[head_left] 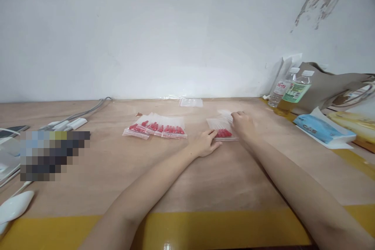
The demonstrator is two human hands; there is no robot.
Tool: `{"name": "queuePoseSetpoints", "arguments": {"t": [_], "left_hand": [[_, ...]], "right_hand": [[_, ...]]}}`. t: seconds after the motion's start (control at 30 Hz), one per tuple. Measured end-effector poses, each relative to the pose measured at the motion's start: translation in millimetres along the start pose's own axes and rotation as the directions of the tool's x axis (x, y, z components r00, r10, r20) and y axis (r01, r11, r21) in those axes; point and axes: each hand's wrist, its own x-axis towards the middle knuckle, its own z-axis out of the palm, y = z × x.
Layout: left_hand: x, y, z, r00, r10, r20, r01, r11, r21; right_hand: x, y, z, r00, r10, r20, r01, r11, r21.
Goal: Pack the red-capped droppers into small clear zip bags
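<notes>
A clear zip-lock bag (pixel 211 123) with small red pieces (pixel 223 133) inside lies flat on the table, between my two hands. My left hand (pixel 206 143) rests at its left edge, thumb and fingers apart, fingertips touching the plastic. At the bag's right side my right hand (pixel 242 123) is closed, its curled fingers on the plastic; the palm hides that edge. Just behind, by the right fingertips, shows a whitish plastic piece (pixel 224 113). To the left, several similar filled bags (pixel 172 124) overlap in a row.
A flat whitish bag (pixel 191 102) lies near the wall. On the right stand two bottles (pixel 295 93), a grey bag (pixel 319 86) and a blue tissue pack (pixel 324 128). Cables (pixel 88 108), a white mouse (pixel 16 206) and a blurred-out object (pixel 52 156) occupy the left.
</notes>
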Motion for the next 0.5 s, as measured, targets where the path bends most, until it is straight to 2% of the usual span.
{"name": "queuePoseSetpoints", "arguments": {"t": [0.1, 0.23, 0.3, 0.4, 0.5], "left_hand": [[3.5, 5.7, 3.6, 0.995, -0.081, -0.063, 0.08, 0.997, -0.021], [-7.6, -5.9, -4.3, 0.948, -0.245, -0.205, 0.251, 0.968, 0.001], [-18.5, -17.8, -12.9, 0.938, -0.255, -0.234, 0.267, 0.963, 0.022], [-34.0, -35.4, -25.2, 0.953, -0.209, -0.22, 0.226, 0.972, 0.057], [-44.2, -47.3, -33.8, 0.962, -0.181, -0.204, 0.201, 0.976, 0.086]], "right_hand": [[6.4, -27.0, -13.7, 0.994, -0.091, -0.058, 0.092, 0.996, 0.021], [7.4, -78.1, -25.4, 0.976, -0.218, -0.019, 0.218, 0.972, 0.088], [4.5, -104.2, -26.7, 0.975, -0.221, 0.035, 0.215, 0.968, 0.13], [0.2, -133.5, -24.8, 0.976, -0.179, 0.122, 0.146, 0.96, 0.241], [-0.2, -139.2, -20.6, 0.976, -0.155, 0.15, 0.075, 0.895, 0.439]]}}
